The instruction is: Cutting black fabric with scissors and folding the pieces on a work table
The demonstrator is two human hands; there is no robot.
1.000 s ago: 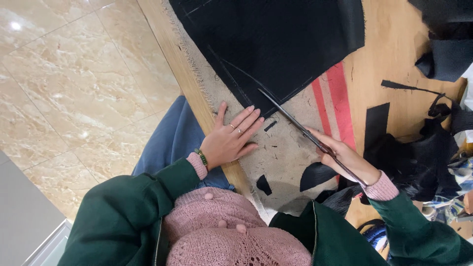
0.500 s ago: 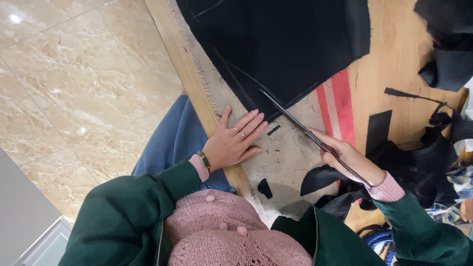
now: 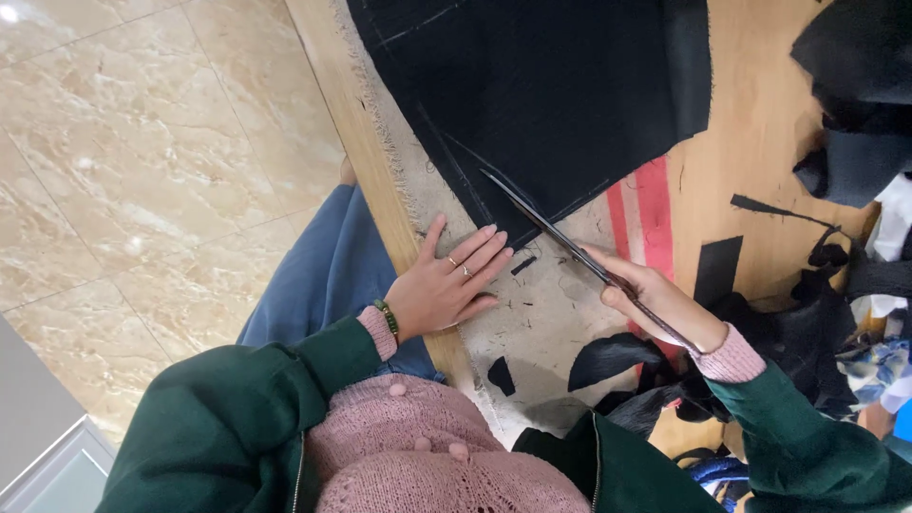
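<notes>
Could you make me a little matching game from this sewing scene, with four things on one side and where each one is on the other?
Things:
1. scissors
2. left hand
3. black cloth
4. bracelet

Places:
A. flat on the pale mat by the table edge
B. around the left wrist
C. in the right hand
D. spread over the table's far part

Pairs: 1-C, 2-A, 3-D, 4-B

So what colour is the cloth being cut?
Black cloth, seen in the head view, with scissors at its edge.
</notes>
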